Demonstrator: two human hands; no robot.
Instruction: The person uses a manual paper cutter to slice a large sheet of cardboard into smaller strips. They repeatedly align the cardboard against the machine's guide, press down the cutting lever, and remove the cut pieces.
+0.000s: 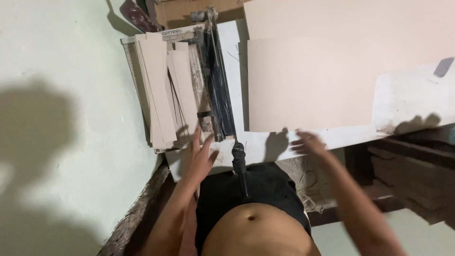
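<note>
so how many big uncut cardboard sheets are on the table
2. One large sheet lies right of the paper cutter, by the right hand; another sheet lies partly beneath it, further back. More may be hidden underneath.

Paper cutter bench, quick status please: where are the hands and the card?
Left hand open on cut strips at the cutter. Right hand open, at the big sheet edge. Cutter handle between them.

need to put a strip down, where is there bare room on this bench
Free: the white bench top right of the large board sheet, and the narrow front edge between the sheet and the right hand. Crowded: the paper cutter bed, covered with cut strips, where the left hand reaches.
</note>
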